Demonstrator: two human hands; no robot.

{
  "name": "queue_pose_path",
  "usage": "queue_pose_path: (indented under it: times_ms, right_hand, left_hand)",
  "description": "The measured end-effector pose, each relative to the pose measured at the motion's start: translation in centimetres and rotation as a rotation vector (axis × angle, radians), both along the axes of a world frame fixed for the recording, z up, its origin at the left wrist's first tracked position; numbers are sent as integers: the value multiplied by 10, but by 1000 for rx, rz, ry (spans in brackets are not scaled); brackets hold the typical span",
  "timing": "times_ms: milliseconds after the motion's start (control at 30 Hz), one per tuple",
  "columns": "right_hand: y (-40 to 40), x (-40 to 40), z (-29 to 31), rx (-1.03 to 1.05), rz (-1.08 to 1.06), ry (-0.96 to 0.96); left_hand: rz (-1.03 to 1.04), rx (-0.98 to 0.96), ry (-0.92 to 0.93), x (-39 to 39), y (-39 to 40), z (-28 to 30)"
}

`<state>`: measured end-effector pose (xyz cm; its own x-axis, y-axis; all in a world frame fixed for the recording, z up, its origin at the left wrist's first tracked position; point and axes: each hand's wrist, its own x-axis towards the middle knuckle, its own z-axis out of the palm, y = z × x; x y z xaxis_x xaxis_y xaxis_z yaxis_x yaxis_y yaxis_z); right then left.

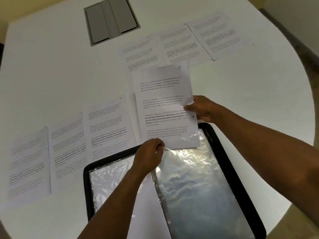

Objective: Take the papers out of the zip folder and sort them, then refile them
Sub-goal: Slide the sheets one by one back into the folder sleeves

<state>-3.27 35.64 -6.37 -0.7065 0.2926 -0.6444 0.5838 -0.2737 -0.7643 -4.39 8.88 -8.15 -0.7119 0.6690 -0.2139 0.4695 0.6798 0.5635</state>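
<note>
While the open folder (231,169) lies nearest you with its clear sleeves showing, your left hand (149,155) pinches a plastic sleeve edge and your right hand (201,109) grips the sheet marked 3 (165,107) by its side. This looks like refiling, though I can't be sure. Next, slide it into the sleeve. Beyond, the other papers (107,125) lie in rows on the table (51,66).

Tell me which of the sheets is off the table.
The sheet marked 3: the right hand pinches its right edge and the left hand is at its bottom edge, over the open folder. The others lie flat.
</note>
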Motion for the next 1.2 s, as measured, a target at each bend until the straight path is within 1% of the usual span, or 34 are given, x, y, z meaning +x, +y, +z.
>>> queue_pose_path:
  times_ms: [100,200,300,400,567,667,800,867,933,967,1033,1133,1200]
  right_hand:
    - [-4,-2,-2,43,107,-44]
    - [7,-2,-5,92,124,-58]
    - [24,1,-5,68,147,-69]
    - [33,1,-7,35,221,-112]
    - [31,-1,-12,42,300,-156]
    - [15,-2,-17,71,414,-200]
    - [7,-3,-21,94,523,-227]
    - [13,-1,-22,104,499,-209]
    - [21,0,-24,85,405,-171]
    - [23,1,-23,65,393,-159]
    - [24,2,-18,64,491,-180]
    - [22,4,-12,159,706,-258]
    - [22,4,-11,171,781,-289]
  left_hand:
    - [11,-1,-24,0,2,0]
    - [19,-12,-35,-2,0,1]
    - [22,-8,-41,-4,-4,-1]
    - [35,-12,-84,-6,-6,-2]
    - [67,5,-187,-6,0,-3]
    - [18,-11,-162,-6,4,-9]
    - [16,-18,-143,-6,7,-10]
    - [27,-9,-166,-7,8,-9]
    - [32,-2,-211,-7,11,-7]
    - [25,-5,-234,-6,14,-6]
    - [1,-12,-262,-4,20,-4]
    - [-5,2,-257,-3,28,-4]
    - [4,10,-255,-3,30,-5]
